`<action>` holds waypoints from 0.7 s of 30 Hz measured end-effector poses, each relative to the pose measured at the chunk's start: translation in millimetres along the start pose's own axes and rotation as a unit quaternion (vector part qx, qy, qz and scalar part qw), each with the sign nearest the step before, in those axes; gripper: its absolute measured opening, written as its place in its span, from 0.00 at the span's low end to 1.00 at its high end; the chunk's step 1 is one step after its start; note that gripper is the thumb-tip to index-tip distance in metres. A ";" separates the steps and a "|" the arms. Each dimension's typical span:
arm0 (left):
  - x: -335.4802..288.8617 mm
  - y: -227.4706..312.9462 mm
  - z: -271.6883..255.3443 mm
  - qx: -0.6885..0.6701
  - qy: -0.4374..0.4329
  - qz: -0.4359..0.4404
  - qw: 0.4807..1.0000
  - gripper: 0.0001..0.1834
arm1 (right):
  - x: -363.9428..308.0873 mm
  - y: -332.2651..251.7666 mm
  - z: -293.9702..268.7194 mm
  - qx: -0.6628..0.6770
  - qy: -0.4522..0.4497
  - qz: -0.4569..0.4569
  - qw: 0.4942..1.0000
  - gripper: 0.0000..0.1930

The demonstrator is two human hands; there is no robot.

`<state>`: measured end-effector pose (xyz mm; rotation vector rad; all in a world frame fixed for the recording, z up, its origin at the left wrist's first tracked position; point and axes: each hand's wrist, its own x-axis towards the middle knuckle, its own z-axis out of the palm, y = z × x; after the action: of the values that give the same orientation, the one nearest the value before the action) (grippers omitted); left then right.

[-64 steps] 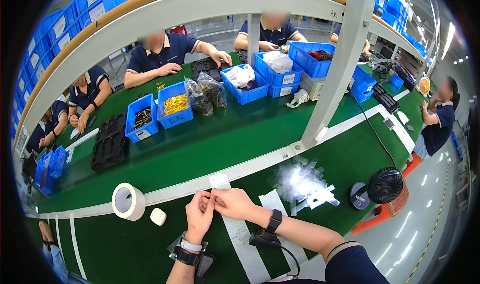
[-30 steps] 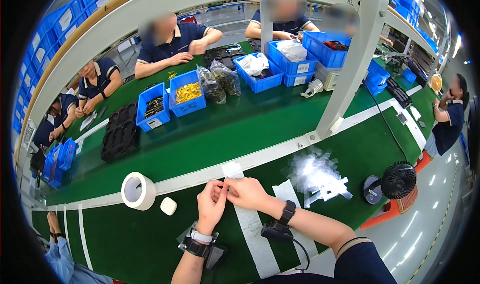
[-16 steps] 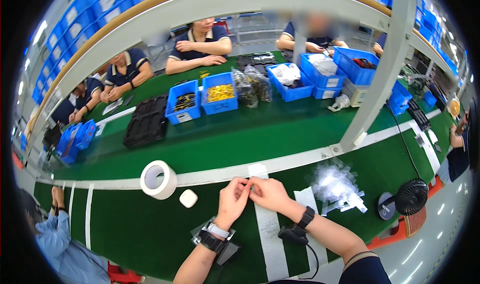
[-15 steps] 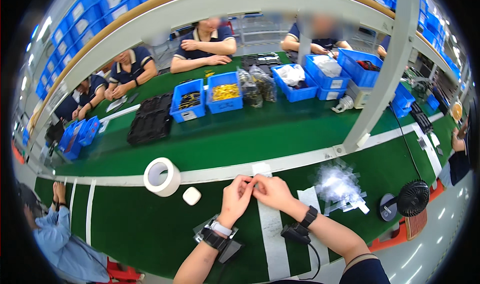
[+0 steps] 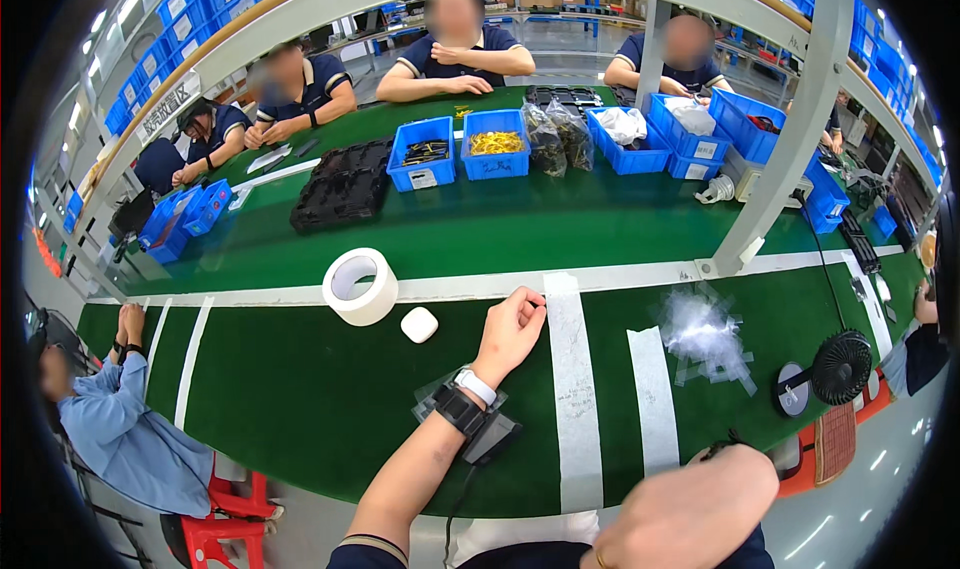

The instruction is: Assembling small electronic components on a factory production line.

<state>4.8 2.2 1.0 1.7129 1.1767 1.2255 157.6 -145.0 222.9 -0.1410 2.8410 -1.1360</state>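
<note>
Left hand (image 5: 511, 326) is curled up right by the long paper strip (image 5: 576, 409), honestly can't tell if it's gripping anything. Right hand (image 5: 690, 504) is just a blur near me-side edge of the table (image 5: 300, 399), no telling how closed or what's inside. White case (image 5: 419, 325) and tape roll (image 5: 380, 301) sit further left.

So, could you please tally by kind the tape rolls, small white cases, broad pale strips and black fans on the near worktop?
Tape roll: 1
Small white case: 1
Broad pale strips: 2
Black fan: 1
Total: 5
</note>
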 end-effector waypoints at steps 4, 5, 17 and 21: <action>-0.6 -1.3 -0.8 0.005 -0.007 -0.001 1.000 0.04 | -14.9 -10.3 22.4 0.000 0.012 -0.078 0.997 0.09; -1.3 -2.3 -1.5 0.005 -0.001 -0.001 1.000 0.04 | -17.6 -11.7 26.4 -0.003 0.019 -0.099 0.995 0.07; 1.1 -13.4 -1.3 -0.009 -0.012 0.001 1.000 0.03 | -29.6 -28.1 40.7 -0.075 0.082 -0.071 0.991 0.07; 0.7 -9.5 -3.4 -0.025 -0.010 0.001 1.000 0.03 | -35.3 -38.5 34.0 -0.093 0.067 -0.032 0.993 0.08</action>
<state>-0.9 6.1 -6.3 1.6866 1.1236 1.2268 198.4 -192.0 226.3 -0.1752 3.0799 -0.9203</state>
